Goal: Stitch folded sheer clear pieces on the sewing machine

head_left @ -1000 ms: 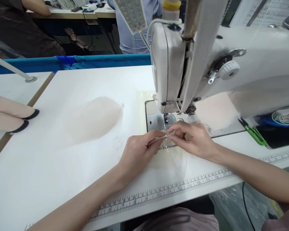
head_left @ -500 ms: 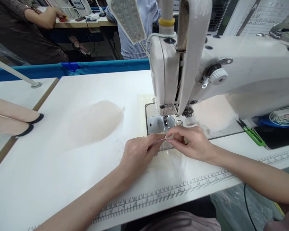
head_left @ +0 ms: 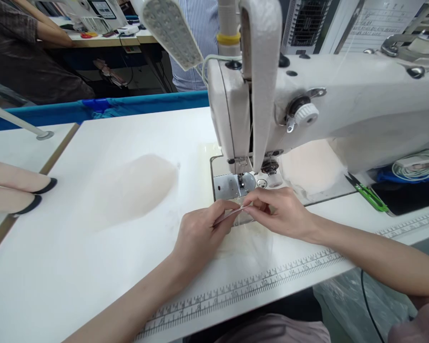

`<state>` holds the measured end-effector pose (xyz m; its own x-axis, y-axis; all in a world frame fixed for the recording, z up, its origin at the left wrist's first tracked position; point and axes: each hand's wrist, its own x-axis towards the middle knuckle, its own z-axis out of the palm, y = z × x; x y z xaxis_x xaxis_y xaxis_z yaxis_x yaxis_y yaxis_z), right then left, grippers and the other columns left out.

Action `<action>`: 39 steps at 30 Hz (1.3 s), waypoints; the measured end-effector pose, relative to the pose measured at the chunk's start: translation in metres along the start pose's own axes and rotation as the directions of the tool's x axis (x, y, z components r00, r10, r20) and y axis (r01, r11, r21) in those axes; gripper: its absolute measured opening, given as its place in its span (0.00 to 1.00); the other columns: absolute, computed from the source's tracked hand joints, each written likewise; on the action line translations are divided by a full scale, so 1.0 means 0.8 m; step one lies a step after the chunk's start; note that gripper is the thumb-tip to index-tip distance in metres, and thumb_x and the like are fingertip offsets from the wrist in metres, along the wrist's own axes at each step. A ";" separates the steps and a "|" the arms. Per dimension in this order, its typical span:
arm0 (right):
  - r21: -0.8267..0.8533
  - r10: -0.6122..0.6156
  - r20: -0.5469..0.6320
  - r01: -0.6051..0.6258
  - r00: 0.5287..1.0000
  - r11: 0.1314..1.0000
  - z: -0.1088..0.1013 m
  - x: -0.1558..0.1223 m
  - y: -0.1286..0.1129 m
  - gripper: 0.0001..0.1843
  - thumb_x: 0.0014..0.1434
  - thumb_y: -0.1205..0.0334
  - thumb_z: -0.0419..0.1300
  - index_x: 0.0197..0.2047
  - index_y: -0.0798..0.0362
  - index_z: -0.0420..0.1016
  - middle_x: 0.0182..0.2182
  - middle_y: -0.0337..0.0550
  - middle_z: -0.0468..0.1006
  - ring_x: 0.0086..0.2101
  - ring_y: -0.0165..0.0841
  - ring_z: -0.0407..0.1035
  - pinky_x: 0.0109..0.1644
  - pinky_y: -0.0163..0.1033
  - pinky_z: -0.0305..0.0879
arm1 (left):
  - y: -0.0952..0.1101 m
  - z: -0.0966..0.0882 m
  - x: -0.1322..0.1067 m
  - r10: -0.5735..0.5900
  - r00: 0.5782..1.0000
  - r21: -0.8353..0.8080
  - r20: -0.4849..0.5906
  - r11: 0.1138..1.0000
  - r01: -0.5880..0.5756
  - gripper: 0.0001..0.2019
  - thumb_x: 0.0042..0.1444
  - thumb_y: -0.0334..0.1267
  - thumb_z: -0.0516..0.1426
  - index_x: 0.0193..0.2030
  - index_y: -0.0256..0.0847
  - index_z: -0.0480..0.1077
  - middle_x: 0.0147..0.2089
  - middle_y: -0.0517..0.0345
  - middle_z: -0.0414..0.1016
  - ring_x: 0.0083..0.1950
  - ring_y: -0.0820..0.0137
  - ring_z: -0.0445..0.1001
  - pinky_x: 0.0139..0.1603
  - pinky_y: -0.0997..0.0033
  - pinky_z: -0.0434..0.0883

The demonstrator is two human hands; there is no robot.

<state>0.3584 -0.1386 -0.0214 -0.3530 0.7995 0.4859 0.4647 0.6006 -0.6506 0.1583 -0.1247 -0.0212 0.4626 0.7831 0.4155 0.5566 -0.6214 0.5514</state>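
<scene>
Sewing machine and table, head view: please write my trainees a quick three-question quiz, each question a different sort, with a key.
1. True or false: the scissors lie on the table, to the right of the right hand.

2. What does the left hand pinch?
a) the scissors
b) a thin pale strip
c) a pencil

3. Fill in: along the table's near edge runs a printed ____.

Key: 1 true; 2 b; 3 ruler.
</scene>
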 end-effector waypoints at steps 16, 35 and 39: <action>-0.039 -0.014 0.005 0.014 1.000 0.999 0.002 -0.005 0.001 0.07 0.63 0.65 0.57 0.46 0.52 0.69 0.21 0.28 0.70 0.20 0.20 0.61 0.25 0.26 0.60 | -0.001 -0.004 0.001 0.167 0.985 0.091 -0.029 0.982 -0.164 0.10 0.66 0.39 0.52 0.37 0.40 0.72 0.20 0.67 0.72 0.19 0.79 0.68 0.21 0.80 0.63; -0.024 0.007 0.047 -0.006 0.999 1.000 0.002 -0.004 -0.002 0.05 0.63 0.67 0.55 0.43 0.52 0.66 0.20 0.26 0.64 0.19 0.20 0.56 0.24 0.26 0.57 | -0.002 -0.004 0.002 0.296 0.955 0.149 -0.013 0.945 -0.291 0.09 0.67 0.33 0.50 0.44 0.40 0.72 0.18 0.69 0.66 0.19 0.80 0.62 0.22 0.80 0.60; -0.021 0.016 0.046 -0.015 0.999 1.000 0.001 -0.004 -0.002 0.05 0.63 0.66 0.55 0.43 0.52 0.66 0.19 0.26 0.63 0.18 0.20 0.55 0.23 0.26 0.55 | -0.001 -0.004 0.002 0.282 0.959 0.155 -0.009 0.948 -0.277 0.10 0.67 0.33 0.50 0.45 0.40 0.72 0.18 0.69 0.67 0.19 0.80 0.63 0.22 0.80 0.60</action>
<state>0.3576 -0.1423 -0.0223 -0.3820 0.8082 0.4482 0.4873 0.5882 -0.6455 0.1564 -0.1229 -0.0182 0.5942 0.5766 0.5608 0.5065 -0.8098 0.2960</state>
